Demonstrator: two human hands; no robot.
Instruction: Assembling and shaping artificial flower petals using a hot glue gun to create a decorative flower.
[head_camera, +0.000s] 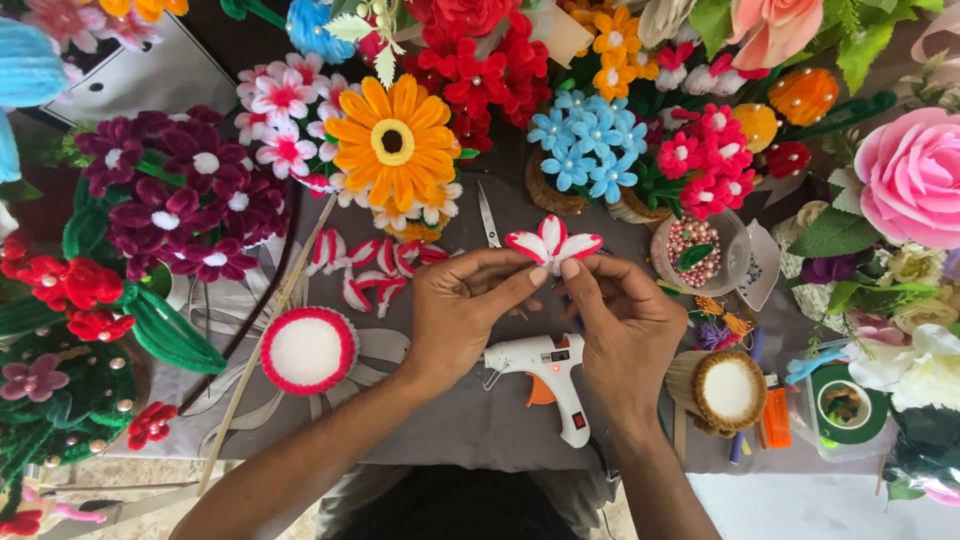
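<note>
Both hands (540, 310), petal cluster (553, 243) fanning upward

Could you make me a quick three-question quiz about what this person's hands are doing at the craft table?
1. True or false: both hands pinch the red-and-white petal cluster.
2. What lies on the grey cloth just below the hands: A) a white glue gun, B) a hammer, C) a paintbrush?
3. Fill in: the round white pad with a red rim lies beside the ____ hand.

Key: 1 true: the left hand and right hand meet at the cluster's base. 2 A, the glue gun. 3 left.
</note>
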